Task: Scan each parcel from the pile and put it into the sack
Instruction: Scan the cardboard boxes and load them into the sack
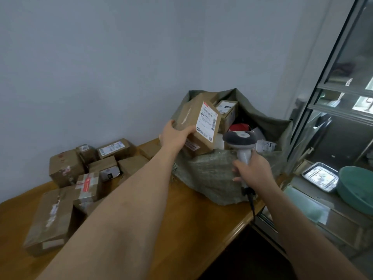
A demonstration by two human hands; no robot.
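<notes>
My left hand (174, 135) grips a brown cardboard parcel (196, 123) with a white shipping label, held tilted over the near rim of the open grey-green sack (214, 172). My right hand (253, 169) holds the handle of a grey barcode scanner (240, 139), its head just right of the parcel's label. Inside the sack lie several parcels, among them a labelled box (227, 112) and a red item. A pile of brown parcels (84, 174) covers the table's left side.
The wooden table (191, 215) ends at a front-right edge beside a glass display cabinet (343, 93). A metal tray (320, 176) and a green basin (357, 186) sit on the cabinet's lower shelf. A pale wall stands behind.
</notes>
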